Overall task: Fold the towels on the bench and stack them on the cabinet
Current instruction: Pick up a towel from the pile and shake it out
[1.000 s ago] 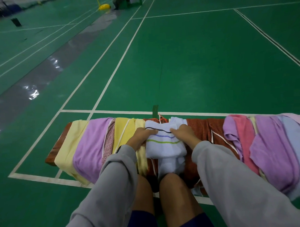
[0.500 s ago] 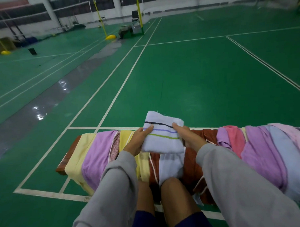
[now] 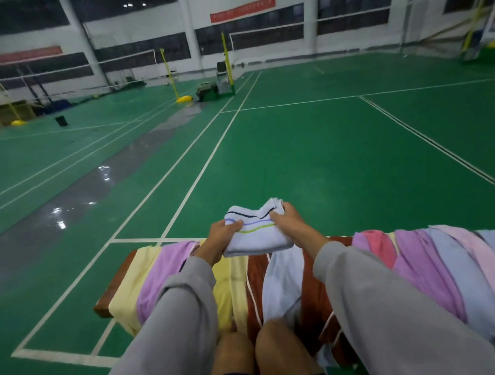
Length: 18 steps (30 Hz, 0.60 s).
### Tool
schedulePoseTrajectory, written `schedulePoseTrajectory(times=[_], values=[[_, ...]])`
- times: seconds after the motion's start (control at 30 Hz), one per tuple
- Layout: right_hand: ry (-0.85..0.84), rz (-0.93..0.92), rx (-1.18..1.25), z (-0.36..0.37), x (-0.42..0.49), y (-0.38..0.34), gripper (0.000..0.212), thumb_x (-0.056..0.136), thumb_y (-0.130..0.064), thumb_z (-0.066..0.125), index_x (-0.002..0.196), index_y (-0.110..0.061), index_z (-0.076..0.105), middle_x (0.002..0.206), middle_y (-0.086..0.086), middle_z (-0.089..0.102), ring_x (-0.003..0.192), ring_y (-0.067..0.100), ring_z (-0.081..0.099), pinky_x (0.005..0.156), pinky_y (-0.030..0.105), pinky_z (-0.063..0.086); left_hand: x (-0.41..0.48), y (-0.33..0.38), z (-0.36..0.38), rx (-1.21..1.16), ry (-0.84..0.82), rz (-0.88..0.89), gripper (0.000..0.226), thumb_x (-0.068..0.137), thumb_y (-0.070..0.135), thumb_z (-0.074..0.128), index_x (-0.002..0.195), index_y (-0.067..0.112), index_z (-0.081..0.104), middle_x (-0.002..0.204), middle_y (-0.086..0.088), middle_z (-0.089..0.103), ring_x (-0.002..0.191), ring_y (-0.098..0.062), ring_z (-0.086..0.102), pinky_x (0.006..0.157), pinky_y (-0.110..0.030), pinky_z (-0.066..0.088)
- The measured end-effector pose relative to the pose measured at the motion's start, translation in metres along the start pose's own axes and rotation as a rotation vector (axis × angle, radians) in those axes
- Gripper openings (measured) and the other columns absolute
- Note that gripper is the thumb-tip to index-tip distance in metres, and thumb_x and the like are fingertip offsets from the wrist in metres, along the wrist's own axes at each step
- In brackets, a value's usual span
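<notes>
A folded white towel [image 3: 256, 233] with dark, purple and green stripes is lifted above the bench. My left hand [image 3: 222, 235] grips its left edge and my right hand [image 3: 287, 223] grips its right top corner. Below it the brown bench [image 3: 115, 290] is draped with several unfolded towels: yellow [image 3: 126, 278], purple [image 3: 165, 271], white [image 3: 283, 281], pink [image 3: 379, 246] and pale blue [image 3: 462, 272]. No cabinet is in view.
My bare knees [image 3: 260, 352] are close against the bench front. Green court floor with white lines stretches ahead. Yellow net posts [image 3: 169, 75] and a chair [image 3: 222, 76] stand far off by the wall.
Both hands have raised the folded striped towel off the bench, up and slightly away. The camera has tilted up, showing the hall's far wall.
</notes>
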State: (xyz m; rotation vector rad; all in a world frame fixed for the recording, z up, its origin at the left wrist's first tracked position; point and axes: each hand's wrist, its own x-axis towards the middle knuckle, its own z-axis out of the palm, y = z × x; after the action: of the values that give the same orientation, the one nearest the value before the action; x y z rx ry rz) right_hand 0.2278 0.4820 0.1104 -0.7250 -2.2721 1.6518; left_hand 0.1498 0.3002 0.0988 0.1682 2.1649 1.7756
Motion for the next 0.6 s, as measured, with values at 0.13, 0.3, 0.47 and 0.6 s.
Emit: schedulePoseTrajectory(times=[0.13, 0.3, 0.47, 0.6], values=[[0.05, -0.025, -0.026, 0.012, 0.039, -0.027, 0.024, 0.097, -0.02, 0.059, 0.119, -0.011, 0.059, 0.105, 0.004, 0.061, 0.096, 0.024, 0.059, 0.077, 0.028, 0.04, 0.047, 0.027, -0.016, -0.026, 0.0, 0.043, 0.023, 0.094, 0.02, 0.073, 0.112, 0.006, 0.072, 0.107, -0.013, 0.075, 0.084, -0.018, 0.071, 0.064, -0.024, 0.056], [0.032, -0.031, -0.105, 0.054, 0.127, -0.056, 0.015, 0.094, -0.019, 0.061, 0.109, -0.014, 0.06, 0.096, 0.003, 0.063, 0.089, 0.024, 0.06, 0.064, 0.029, 0.042, 0.13, 0.047, -0.049, -0.027, -0.029, 0.025, 0.02, 0.096, 0.017, 0.071, 0.112, 0.005, 0.07, 0.099, -0.007, 0.075, 0.078, -0.014, 0.07, 0.055, -0.019, 0.055], [-0.045, -0.008, -0.127, 0.111, 0.207, -0.073, 0.014, 0.095, -0.021, 0.063, 0.109, -0.018, 0.06, 0.105, 0.006, 0.068, 0.094, 0.025, 0.066, 0.077, 0.037, 0.055, 0.209, 0.051, -0.093, -0.045, 0.0, -0.037, 0.015, 0.099, 0.022, 0.067, 0.109, 0.01, 0.067, 0.103, -0.009, 0.073, 0.086, -0.021, 0.071, 0.062, -0.024, 0.058], [-0.09, -0.036, -0.091, 0.133, 0.231, -0.144, 0.014, 0.096, -0.018, 0.065, 0.108, -0.019, 0.059, 0.098, 0.0, 0.064, 0.087, 0.019, 0.062, 0.071, 0.03, 0.05, 0.229, 0.101, -0.141, -0.104, 0.074, -0.053, 0.016, 0.098, 0.024, 0.069, 0.107, 0.011, 0.068, 0.104, -0.009, 0.074, 0.093, -0.026, 0.072, 0.068, -0.03, 0.059]])
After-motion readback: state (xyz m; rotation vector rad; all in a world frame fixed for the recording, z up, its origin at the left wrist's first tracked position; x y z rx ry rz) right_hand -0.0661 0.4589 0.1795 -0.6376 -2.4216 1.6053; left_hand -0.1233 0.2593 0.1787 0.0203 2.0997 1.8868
